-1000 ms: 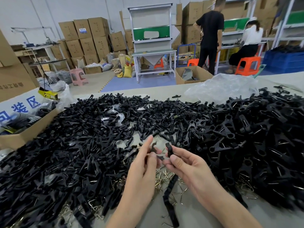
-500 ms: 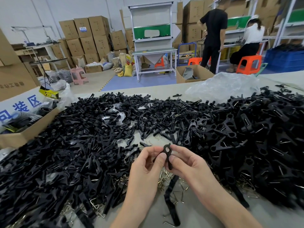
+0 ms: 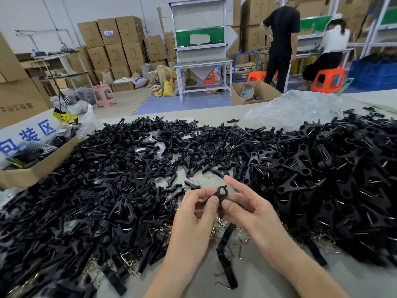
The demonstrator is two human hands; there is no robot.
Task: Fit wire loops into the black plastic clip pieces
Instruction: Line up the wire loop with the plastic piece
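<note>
Now left hand [image 3: 193, 214], right hand [image 3: 249, 209] pinch clip [image 3: 222, 192]; sign [image 3: 28, 134] maybe "包装区".

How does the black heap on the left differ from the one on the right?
The left heap is mostly flat, straight strips; the right heap shows ring-ended, forked pieces. Wire glints on right-heap pieces, while by the left heap loops lie loose at its near edge. Both are black plastic on one table.

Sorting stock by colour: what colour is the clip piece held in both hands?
The clip piece is black; head view.
</note>
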